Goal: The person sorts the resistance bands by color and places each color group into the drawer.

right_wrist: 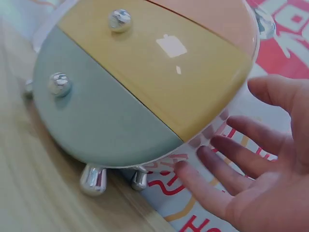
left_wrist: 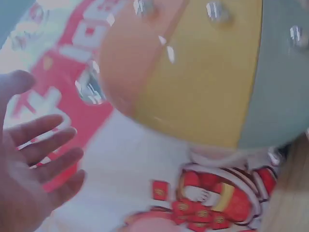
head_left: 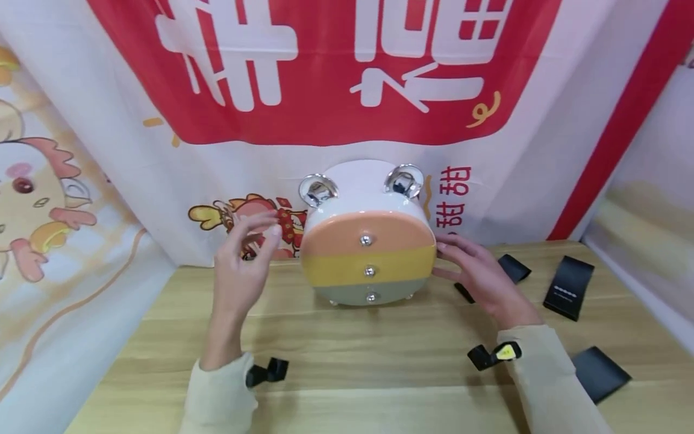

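A small rounded drawer box stands on the table, its drawer fronts orange, yellow and grey-green, each with a silver knob. Two silver ears stick out of its white top, and short silver feet hold it up. Left of the box my left hand is raised, apart from it, fingers spread in the left wrist view and nothing held. At the box's right side is my right hand, fingers extended and fingertips close to the white side wall. Whether they touch it I cannot tell.
On the right of the wooden table lie a black card-like piece, a dark flat square and another black piece. A red and white printed cloth hangs right behind the box.
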Demonstrator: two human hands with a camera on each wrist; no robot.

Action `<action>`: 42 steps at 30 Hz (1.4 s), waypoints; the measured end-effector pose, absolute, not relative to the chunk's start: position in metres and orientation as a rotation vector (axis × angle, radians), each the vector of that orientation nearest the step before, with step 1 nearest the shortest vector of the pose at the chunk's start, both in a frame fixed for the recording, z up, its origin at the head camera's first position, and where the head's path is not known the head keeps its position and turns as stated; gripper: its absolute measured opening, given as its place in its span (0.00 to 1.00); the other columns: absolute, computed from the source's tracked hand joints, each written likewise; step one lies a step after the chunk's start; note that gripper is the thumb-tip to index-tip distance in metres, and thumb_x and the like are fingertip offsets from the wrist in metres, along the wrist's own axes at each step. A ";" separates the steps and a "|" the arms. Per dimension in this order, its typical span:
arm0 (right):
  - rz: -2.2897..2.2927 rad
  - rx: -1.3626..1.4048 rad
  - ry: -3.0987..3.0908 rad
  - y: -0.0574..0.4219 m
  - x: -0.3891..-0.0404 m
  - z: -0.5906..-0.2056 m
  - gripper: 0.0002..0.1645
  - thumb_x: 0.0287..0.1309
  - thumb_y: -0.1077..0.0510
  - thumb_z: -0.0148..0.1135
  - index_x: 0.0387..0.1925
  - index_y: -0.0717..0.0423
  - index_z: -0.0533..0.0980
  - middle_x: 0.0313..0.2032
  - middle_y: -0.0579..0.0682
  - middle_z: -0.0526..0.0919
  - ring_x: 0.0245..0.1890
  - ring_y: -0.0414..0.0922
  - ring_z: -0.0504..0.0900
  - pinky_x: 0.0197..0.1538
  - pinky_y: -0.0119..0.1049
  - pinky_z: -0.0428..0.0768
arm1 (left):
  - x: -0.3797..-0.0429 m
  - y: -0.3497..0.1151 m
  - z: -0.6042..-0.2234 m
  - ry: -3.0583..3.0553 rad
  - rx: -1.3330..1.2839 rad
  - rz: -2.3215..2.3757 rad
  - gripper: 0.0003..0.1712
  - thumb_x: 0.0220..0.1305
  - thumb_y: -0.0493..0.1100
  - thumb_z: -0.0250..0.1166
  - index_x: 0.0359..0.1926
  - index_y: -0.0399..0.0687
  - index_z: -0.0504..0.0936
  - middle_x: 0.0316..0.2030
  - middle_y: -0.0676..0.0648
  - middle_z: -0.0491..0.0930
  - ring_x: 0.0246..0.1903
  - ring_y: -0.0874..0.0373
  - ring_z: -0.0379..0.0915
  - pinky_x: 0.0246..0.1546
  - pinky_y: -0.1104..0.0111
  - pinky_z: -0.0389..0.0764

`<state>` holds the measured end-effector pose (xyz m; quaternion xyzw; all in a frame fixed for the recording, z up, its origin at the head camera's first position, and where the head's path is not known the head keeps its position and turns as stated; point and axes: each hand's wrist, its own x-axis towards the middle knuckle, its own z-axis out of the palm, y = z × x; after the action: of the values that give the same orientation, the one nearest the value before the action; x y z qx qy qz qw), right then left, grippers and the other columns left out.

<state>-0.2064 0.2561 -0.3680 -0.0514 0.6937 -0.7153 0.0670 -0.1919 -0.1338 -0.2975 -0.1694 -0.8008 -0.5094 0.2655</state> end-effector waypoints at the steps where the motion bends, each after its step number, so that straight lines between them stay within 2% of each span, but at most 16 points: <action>1: -2.143 -0.127 2.128 0.253 -0.202 -0.367 0.29 0.80 0.40 0.58 0.72 0.47 0.74 0.67 0.40 0.77 0.65 0.37 0.79 0.64 0.39 0.86 | -0.200 -0.139 -0.301 -2.200 -0.422 -1.473 0.19 0.81 0.51 0.62 0.63 0.49 0.84 0.70 0.50 0.81 0.68 0.56 0.75 0.73 0.59 0.73; 4: -2.079 -0.040 2.250 0.252 -0.185 -0.364 0.32 0.80 0.40 0.58 0.74 0.51 0.72 0.70 0.48 0.76 0.64 0.38 0.80 0.63 0.38 0.87 | -0.226 -0.140 -0.316 -2.345 -0.433 -1.664 0.28 0.85 0.61 0.50 0.76 0.59 0.75 0.83 0.57 0.63 0.82 0.56 0.57 0.83 0.43 0.56; 6: -1.988 0.000 2.361 0.252 -0.170 -0.366 0.33 0.80 0.42 0.59 0.75 0.54 0.70 0.71 0.54 0.75 0.62 0.39 0.81 0.62 0.36 0.87 | -0.242 -0.133 -0.326 -2.406 -0.473 -1.770 0.29 0.85 0.63 0.47 0.80 0.66 0.70 0.85 0.62 0.55 0.86 0.59 0.46 0.86 0.41 0.47; 7: -1.925 0.009 2.422 0.251 -0.163 -0.367 0.32 0.80 0.43 0.60 0.74 0.55 0.71 0.71 0.56 0.76 0.61 0.41 0.82 0.60 0.36 0.88 | -0.247 -0.130 -0.331 -2.422 -0.488 -1.805 0.30 0.85 0.63 0.47 0.81 0.69 0.68 0.85 0.64 0.54 0.86 0.60 0.45 0.86 0.42 0.48; 9: -1.799 0.004 2.539 0.243 -0.151 -0.371 0.27 0.79 0.46 0.63 0.69 0.55 0.75 0.65 0.57 0.81 0.56 0.42 0.85 0.57 0.36 0.89 | -0.251 -0.126 -0.337 -2.433 -0.500 -1.845 0.29 0.86 0.63 0.48 0.81 0.73 0.65 0.84 0.65 0.56 0.85 0.60 0.50 0.85 0.45 0.56; 13: -1.595 -0.053 2.745 0.211 -0.140 -0.379 0.13 0.75 0.51 0.67 0.55 0.50 0.85 0.51 0.50 0.90 0.47 0.44 0.87 0.47 0.35 0.87 | -0.251 -0.130 -0.340 -2.447 -0.482 -1.915 0.29 0.85 0.65 0.47 0.82 0.81 0.61 0.83 0.68 0.57 0.83 0.56 0.55 0.80 0.42 0.65; 16: -1.590 -0.039 2.781 0.189 -0.141 -0.385 0.08 0.73 0.55 0.69 0.49 0.49 0.87 0.45 0.47 0.91 0.45 0.43 0.86 0.43 0.33 0.85 | -0.249 -0.130 -0.340 -2.485 -0.490 -1.926 0.29 0.85 0.67 0.45 0.81 0.86 0.59 0.83 0.71 0.54 0.85 0.56 0.50 0.80 0.39 0.64; 20: -1.754 0.135 2.690 0.165 -0.147 -0.393 0.08 0.69 0.59 0.70 0.47 0.53 0.87 0.42 0.50 0.89 0.40 0.44 0.85 0.39 0.32 0.85 | -0.247 -0.126 -0.344 -2.517 -0.489 -1.978 0.29 0.84 0.68 0.45 0.80 0.90 0.58 0.83 0.73 0.53 0.85 0.57 0.49 0.80 0.39 0.63; 24: -1.940 0.259 2.570 0.142 -0.156 -0.403 0.09 0.65 0.59 0.73 0.46 0.57 0.86 0.42 0.54 0.89 0.36 0.47 0.88 0.38 0.34 0.89 | -0.246 -0.128 -0.344 -2.455 -0.437 -2.013 0.28 0.84 0.67 0.49 0.80 0.87 0.63 0.82 0.69 0.59 0.82 0.54 0.59 0.78 0.42 0.69; 29: -1.942 0.320 2.570 0.123 -0.156 -0.413 0.14 0.60 0.55 0.78 0.43 0.58 0.85 0.38 0.54 0.90 0.31 0.44 0.89 0.34 0.32 0.87 | -0.246 -0.137 -0.339 -2.361 -0.441 -2.073 0.27 0.83 0.60 0.57 0.78 0.76 0.71 0.79 0.64 0.68 0.74 0.56 0.72 0.71 0.55 0.80; 33: -1.972 0.287 2.575 0.113 -0.154 -0.415 0.15 0.57 0.57 0.80 0.42 0.61 0.84 0.35 0.55 0.90 0.28 0.45 0.90 0.31 0.31 0.86 | -0.248 -0.147 -0.338 -2.313 -0.511 -2.136 0.28 0.82 0.53 0.60 0.78 0.64 0.73 0.79 0.59 0.70 0.71 0.59 0.75 0.64 0.64 0.85; 36: -1.969 0.281 2.566 0.107 -0.156 -0.415 0.14 0.57 0.57 0.80 0.39 0.60 0.84 0.32 0.54 0.90 0.26 0.44 0.89 0.31 0.32 0.86 | -0.248 -0.154 -0.339 -2.292 -0.568 -2.186 0.28 0.83 0.48 0.59 0.80 0.57 0.72 0.81 0.56 0.68 0.71 0.61 0.74 0.63 0.66 0.85; 42: -2.029 0.378 2.505 0.106 -0.161 -0.419 0.13 0.59 0.55 0.79 0.38 0.59 0.84 0.30 0.54 0.91 0.27 0.45 0.91 0.34 0.37 0.91 | -0.249 -0.155 -0.340 -2.279 -0.658 -2.235 0.28 0.84 0.46 0.58 0.80 0.56 0.70 0.81 0.55 0.67 0.71 0.59 0.74 0.64 0.64 0.85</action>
<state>-0.1609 0.1057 -0.4190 0.1163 0.7708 -0.6242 -0.0522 -0.2491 -0.1553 -0.3402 -0.2015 -0.6981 -0.6846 -0.0587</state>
